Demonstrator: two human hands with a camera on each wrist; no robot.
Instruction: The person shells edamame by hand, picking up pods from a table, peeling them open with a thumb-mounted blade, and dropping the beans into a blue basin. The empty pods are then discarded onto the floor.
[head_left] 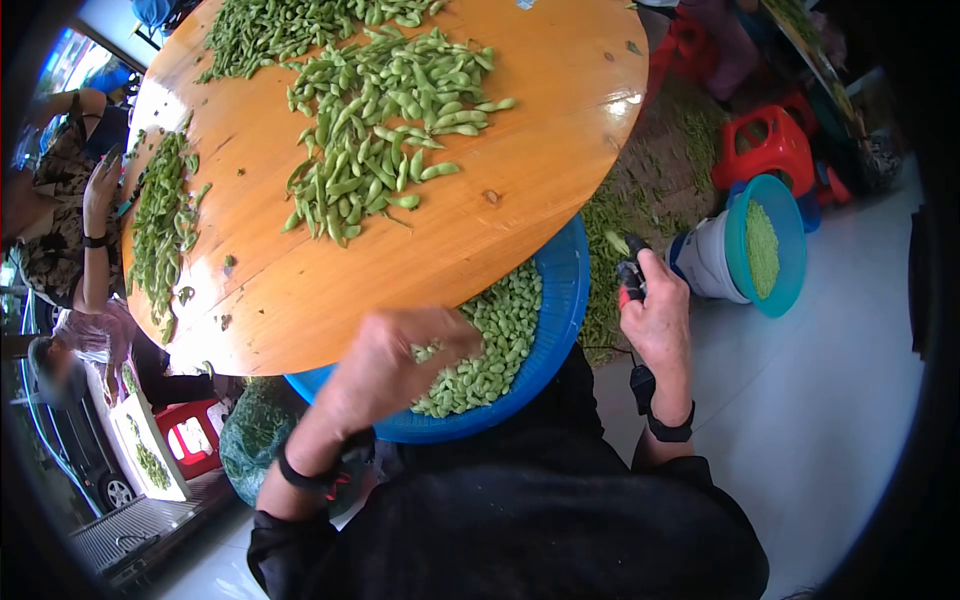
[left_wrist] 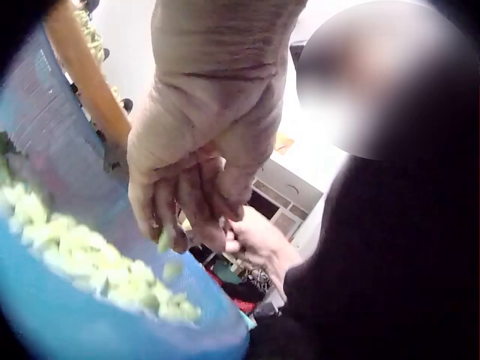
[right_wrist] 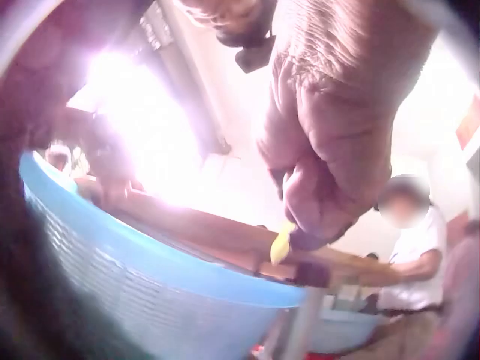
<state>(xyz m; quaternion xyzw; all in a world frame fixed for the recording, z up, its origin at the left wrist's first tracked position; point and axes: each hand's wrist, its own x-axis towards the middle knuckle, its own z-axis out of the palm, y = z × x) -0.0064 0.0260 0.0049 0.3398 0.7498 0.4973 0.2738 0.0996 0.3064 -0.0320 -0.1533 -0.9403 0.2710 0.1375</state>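
Observation:
My left hand (head_left: pixel 410 358) is over the blue basket (head_left: pixel 568 290) of shelled green beans (head_left: pixel 510 330), blurred in the head view. In the left wrist view its fingers bend loosely, one bean (left_wrist: pixel 166 240) at the fingertips and another (left_wrist: pixel 173 270) just below, above the heap of beans (left_wrist: pixel 90 259). My right hand (head_left: pixel 662 312), right of the basket, pinches a green pod (head_left: pixel 617 242) between thumb and finger; dark coverings show on the fingertips. In the right wrist view the pod (right_wrist: pixel 281 244) sticks out under the curled fingers of that hand (right_wrist: pixel 330 157).
Piles of unshelled pods (head_left: pixel 375 120) lie on the round wooden table (head_left: pixel 540 190), whose edge overhangs the basket. Husks cover the floor at the right, beside a bucket (head_left: pixel 705 260), a teal basin (head_left: pixel 788 270) and a red stool (head_left: pixel 765 145). People sit at the left.

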